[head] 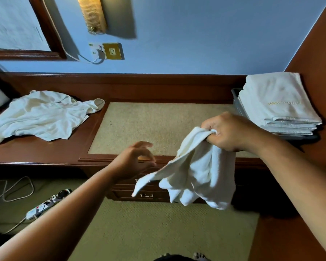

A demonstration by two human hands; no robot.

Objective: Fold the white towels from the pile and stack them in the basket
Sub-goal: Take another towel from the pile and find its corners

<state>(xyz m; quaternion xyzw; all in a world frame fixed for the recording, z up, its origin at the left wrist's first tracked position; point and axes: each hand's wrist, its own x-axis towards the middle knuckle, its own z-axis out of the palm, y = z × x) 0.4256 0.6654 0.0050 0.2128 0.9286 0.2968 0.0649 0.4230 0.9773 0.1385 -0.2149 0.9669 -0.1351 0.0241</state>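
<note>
Hanging in front of the bench (132,127), a white towel (196,170) droops crumpled from the right hand (231,132), whose fingers (210,127) are curled tight round its bunched top. The left hand (134,159) hovers just beside the towel's left edge, fingers relaxed and spread, holding nothing. Farther back, the pile of unfolded towels (40,115) lies on the bench's left end, and folded towels (279,104) sit stacked in the grey basket (236,97) at the right end.

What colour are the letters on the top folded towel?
Gold, stitched on the white top folded towel in the basket. The head view shows it.
</note>
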